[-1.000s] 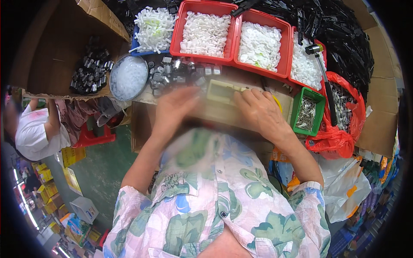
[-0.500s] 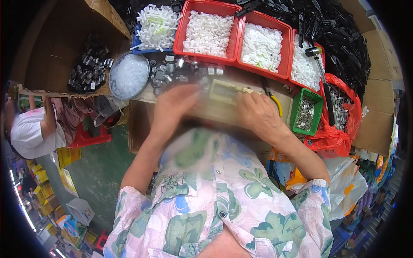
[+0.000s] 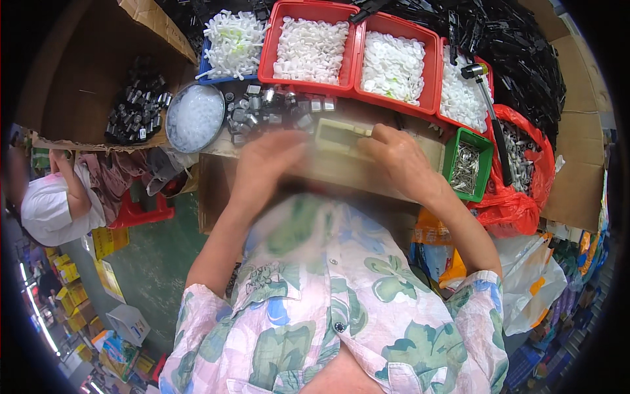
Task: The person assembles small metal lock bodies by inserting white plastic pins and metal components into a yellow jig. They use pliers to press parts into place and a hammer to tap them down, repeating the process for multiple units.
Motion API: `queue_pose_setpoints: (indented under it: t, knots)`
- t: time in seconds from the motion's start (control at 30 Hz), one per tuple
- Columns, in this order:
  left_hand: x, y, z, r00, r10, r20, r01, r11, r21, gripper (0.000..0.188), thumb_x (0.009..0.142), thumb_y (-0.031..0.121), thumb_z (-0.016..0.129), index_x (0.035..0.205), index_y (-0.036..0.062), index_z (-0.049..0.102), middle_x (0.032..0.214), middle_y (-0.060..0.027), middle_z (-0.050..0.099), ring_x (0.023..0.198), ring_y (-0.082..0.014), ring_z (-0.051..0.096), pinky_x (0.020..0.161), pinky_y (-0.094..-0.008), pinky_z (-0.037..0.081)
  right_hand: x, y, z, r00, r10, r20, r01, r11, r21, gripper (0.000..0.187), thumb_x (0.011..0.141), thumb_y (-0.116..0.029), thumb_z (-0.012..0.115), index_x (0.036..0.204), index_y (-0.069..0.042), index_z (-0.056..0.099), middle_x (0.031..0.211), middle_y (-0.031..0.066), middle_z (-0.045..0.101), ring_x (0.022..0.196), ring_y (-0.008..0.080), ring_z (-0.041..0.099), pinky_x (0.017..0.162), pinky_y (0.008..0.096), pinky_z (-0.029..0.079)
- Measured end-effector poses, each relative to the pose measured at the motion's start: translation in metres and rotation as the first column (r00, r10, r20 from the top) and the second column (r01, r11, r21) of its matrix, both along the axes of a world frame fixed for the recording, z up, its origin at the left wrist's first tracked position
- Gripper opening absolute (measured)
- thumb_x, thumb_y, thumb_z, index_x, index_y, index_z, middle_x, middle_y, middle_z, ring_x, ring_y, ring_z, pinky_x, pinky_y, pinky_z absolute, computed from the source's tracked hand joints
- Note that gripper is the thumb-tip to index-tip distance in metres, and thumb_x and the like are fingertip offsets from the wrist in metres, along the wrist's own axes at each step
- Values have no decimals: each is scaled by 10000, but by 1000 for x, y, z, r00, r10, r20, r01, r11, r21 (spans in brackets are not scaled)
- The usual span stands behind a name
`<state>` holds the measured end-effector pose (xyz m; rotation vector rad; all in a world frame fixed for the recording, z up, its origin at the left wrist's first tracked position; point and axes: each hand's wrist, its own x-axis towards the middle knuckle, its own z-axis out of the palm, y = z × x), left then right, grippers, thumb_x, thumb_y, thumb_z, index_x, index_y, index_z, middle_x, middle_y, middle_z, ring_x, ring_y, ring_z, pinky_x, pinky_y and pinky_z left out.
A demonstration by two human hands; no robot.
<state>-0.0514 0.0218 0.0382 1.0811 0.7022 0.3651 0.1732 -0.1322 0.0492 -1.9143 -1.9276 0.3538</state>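
Observation:
A cream rectangular block with a recessed slot (image 3: pixel 336 136) lies on the work surface between my hands. My right hand (image 3: pixel 399 157) is at its right end, fingers curled in a pinch; whatever is between the fingertips is hidden. My left hand (image 3: pixel 274 156) is beside the block's left end, its fingers smeared by motion. Just beyond the left hand lie several loose small silver and dark metal cylinders (image 3: pixel 248 117). Close to my right wrist is a green tray (image 3: pixel 487 157) of small metal pins.
Red trays (image 3: pixel 357 62) of white plastic parts line the back, beside a blue tray (image 3: pixel 205 69). A round clear dish (image 3: pixel 169 121) and a cardboard box (image 3: pixel 72 79) stand left. A hammer (image 3: pixel 497 128) leans by a red bag (image 3: pixel 535 180). Another person (image 3: pixel 62 203) sits at far left.
My right hand has lifted and turned slightly over the block's right end, covering the yellow tool handle seen before. The left hand stays near the same place, still blurred.

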Motion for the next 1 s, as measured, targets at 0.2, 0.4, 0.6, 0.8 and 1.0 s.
queue_pose_setpoints:
  t: [0.2,0.4,0.6,0.8,1.0]
  knots:
    - [8,-3,0,1000,-7,-8,7,999,36,266,927,40,689,1182,-30,668,1002,-79,714,889,-142,686,817,-252,544,12,7,6,991,60,-117,-67,996,-62,226,780,15,626,1001,14,668,891,185,569,852,399,613,738,481,482]
    - [8,-5,-6,993,-80,84,45,934,356,298,852,-57,720,1147,-23,688,1164,-93,648,1045,-155,641,923,-280,530,13,12,12,979,12,-206,-30,996,-86,214,855,-100,701,1039,4,672,924,174,611,827,368,641,697,469,497]
    - [10,-4,-7,978,-198,62,118,778,618,352,829,-91,725,1170,-10,689,1202,-109,623,1116,-176,621,978,-311,527,-16,25,23,889,18,-457,19,997,76,287,847,-198,764,1045,-4,693,874,140,604,719,304,645,663,394,507]
    - [12,-2,-5,980,-183,81,94,778,621,354,829,-86,732,1174,-22,684,1201,-117,638,1091,-175,641,950,-301,544,-26,30,13,846,-42,-532,88,994,62,282,838,-181,771,1045,-6,695,898,130,618,764,293,638,659,397,486]
    - [18,-5,-10,1000,5,19,-9,982,190,264,910,3,704,1167,-49,674,1036,-74,714,931,-124,685,880,-263,555,-35,28,9,992,-39,-120,76,943,323,332,788,-146,769,1089,-70,653,982,77,623,908,278,616,711,404,440]
